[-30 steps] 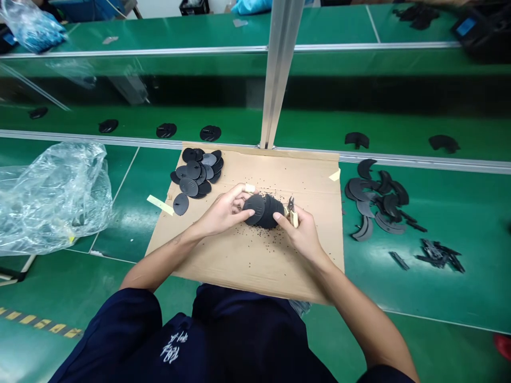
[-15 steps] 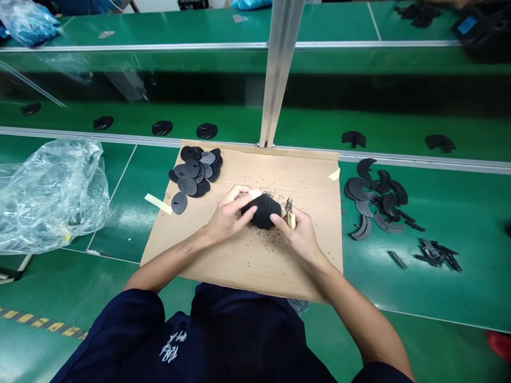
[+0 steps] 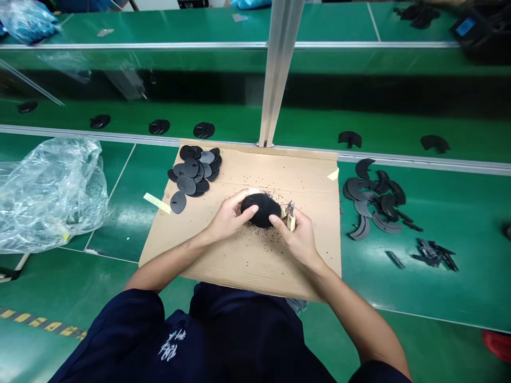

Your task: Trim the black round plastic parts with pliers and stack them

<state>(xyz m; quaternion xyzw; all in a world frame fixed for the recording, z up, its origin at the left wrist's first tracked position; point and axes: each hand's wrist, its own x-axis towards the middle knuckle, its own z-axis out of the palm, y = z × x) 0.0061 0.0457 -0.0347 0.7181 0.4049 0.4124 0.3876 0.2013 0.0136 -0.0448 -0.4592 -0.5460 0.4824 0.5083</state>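
Several overlapping black disc-like pieces (image 3: 260,210) are held between both hands above a cardboard sheet (image 3: 239,271). My left hand (image 3: 230,215) grips their left side, thumb on top. The right side is pinched by my right hand (image 3: 296,233), which also holds small nippers (image 3: 291,217) with pale yellow handles, jaws pointing away from me. Tiny black bits (image 3: 265,242) are scattered on the cardboard under and around the hands. A pile of black oval discs (image 3: 190,169) lies at the cardboard's upper left.
Black crescent pieces (image 3: 361,189) and thin black strips (image 3: 435,254) lie on the green table at right. Clear plastic bags (image 3: 51,194) lie at left. An upright metal post (image 3: 278,74) stands behind the cardboard. More black pieces (image 3: 203,130) sit along the line behind.
The fingers of my left hand have shifted around the black pieces, which now sit more closely overlapped. The pieces on the line behind have moved slightly left.
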